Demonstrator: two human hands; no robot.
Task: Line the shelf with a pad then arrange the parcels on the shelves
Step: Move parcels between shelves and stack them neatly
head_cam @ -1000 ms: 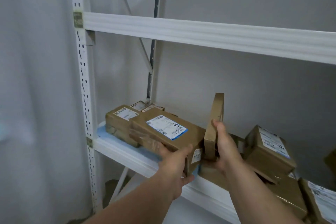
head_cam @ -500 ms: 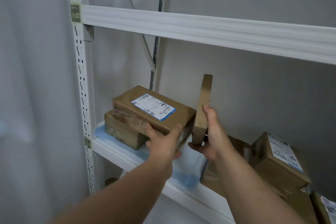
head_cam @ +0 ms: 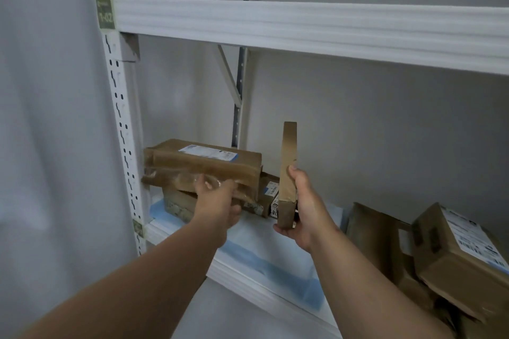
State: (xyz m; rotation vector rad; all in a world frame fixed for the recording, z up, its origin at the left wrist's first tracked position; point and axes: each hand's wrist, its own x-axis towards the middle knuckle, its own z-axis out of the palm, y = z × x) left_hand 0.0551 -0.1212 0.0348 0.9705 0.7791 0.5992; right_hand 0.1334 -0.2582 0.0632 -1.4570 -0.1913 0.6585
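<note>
**Both hands gripping parcels at the padded shelf**

Right hand (head_cam: pixel 305 209) wraps its fingers round the lower end of a thin flat parcel (head_cam: pixel 288 168), held upright on edge above the blue pad (head_cam: pixel 275 261). Left hand (head_cam: pixel 217 201) grips the front edge of a long taped parcel (head_cam: pixel 203 166) lying on top of other boxes (head_cam: pixel 179 202) at the shelf's (head_cam: pixel 248 281) left end.

Handling, by judgement: cardboard, stiff and probably light; glossy tape may be slippery, so hold by edges and corners. The flat one could tip if stood alone.

Hard to see: boxes under the long parcel mostly hidden, count unclear. Parcels at right (head_cam: pixel 451 253) cut off by the frame. Labels unreadable.
</note>
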